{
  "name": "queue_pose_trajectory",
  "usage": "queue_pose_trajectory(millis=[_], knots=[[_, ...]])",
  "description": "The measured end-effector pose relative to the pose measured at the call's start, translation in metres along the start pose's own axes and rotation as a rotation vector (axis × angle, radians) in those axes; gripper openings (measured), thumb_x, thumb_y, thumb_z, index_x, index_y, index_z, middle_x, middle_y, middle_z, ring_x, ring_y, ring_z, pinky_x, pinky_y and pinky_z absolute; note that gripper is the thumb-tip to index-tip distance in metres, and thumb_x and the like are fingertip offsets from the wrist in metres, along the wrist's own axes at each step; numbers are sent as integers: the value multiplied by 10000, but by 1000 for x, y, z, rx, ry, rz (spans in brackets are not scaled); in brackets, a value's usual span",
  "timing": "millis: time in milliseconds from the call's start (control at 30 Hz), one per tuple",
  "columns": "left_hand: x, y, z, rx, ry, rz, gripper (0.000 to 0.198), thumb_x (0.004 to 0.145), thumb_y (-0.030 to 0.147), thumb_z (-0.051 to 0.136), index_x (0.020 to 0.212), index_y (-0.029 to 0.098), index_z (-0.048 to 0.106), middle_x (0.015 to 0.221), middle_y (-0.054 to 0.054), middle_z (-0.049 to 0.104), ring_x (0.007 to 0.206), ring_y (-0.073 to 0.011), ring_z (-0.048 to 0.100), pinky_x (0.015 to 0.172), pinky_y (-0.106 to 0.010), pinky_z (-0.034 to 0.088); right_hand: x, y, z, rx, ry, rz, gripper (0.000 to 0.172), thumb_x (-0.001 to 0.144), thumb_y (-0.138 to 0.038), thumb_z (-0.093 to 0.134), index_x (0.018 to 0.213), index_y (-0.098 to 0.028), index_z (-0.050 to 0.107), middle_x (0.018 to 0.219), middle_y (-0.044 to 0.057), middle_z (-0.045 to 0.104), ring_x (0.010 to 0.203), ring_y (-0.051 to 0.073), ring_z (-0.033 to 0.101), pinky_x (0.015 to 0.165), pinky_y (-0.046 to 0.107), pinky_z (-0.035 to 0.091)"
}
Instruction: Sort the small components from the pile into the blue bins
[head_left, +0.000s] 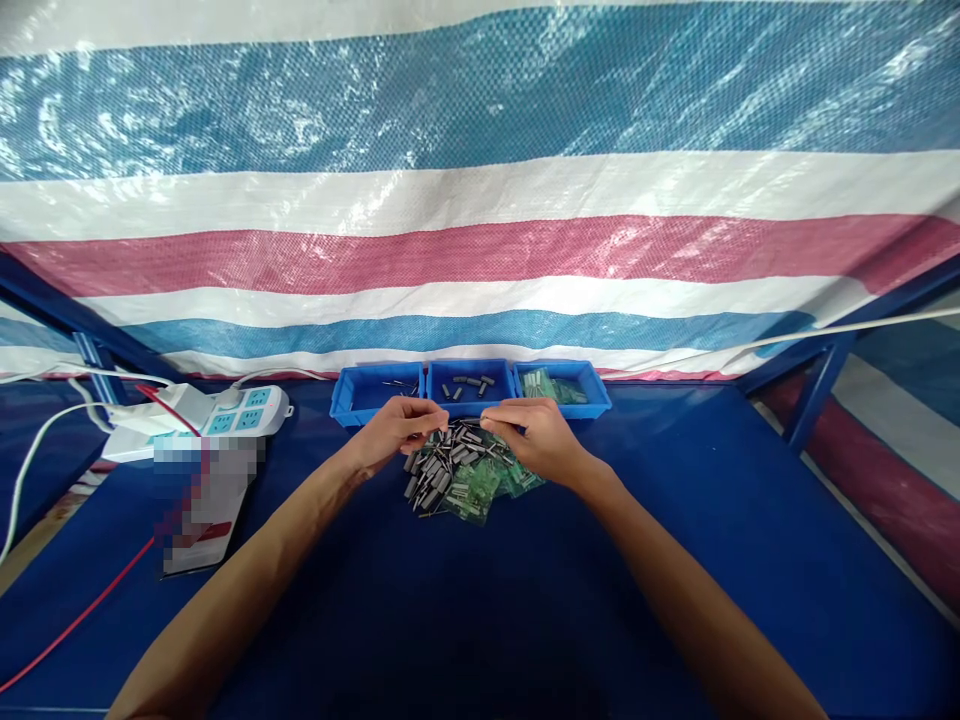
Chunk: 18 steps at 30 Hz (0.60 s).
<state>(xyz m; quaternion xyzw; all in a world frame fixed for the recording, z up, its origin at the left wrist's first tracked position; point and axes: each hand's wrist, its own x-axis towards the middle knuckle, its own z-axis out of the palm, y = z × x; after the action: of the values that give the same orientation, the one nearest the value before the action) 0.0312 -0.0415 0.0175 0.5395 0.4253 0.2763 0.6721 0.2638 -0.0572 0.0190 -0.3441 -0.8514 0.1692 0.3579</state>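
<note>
My left hand (pixel 401 430) hovers over the left side of a mixed pile, thumb and fingers pinched; what they hold, if anything, is too small to name. On the right, my right hand (pixel 536 435) is pinched around a thin dark piece that I cannot identify. Under both hands lie small grey cylinders (pixel 431 485) with thin dark pins among them, and small green-tinted clear packets (pixel 476 490). Behind stand three blue bins: the left bin (pixel 360 405) has a few thin pins, the middle bin (pixel 433 390) several grey cylinders, the right bin (pixel 596 405) green packets.
A white power strip (pixel 259 410) with plugs and cables sits at the left. In front of it lies a partly blurred flat object (pixel 217 530), with a red cable (pixel 90 600) running past. A striped tarp (pixel 480 250) hangs behind the blue table (pixel 675 480), between blue frame bars (pixel 817 395).
</note>
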Motion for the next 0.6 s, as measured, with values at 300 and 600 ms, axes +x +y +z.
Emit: queue_pose_trajectory(millis=[300,600], knots=[[0,-6,6,32,-59,21,295,815,409,656,752,121,636,490,68,334,405,-25,259,424,-201,156,0,-2,9,12,-60,23,294,925,-185,512,673,-126,652,581,10,532,537,104,444,550,230,297],[-1,-4,8,26,-56,9,303,808,417,660,756,120,638,490,69,327,410,-28,248,427,-207,150,0,-2,9,18,-63,24,320,939,-222,491,673,-128,643,579,17,532,534,108,425,549,231,288]])
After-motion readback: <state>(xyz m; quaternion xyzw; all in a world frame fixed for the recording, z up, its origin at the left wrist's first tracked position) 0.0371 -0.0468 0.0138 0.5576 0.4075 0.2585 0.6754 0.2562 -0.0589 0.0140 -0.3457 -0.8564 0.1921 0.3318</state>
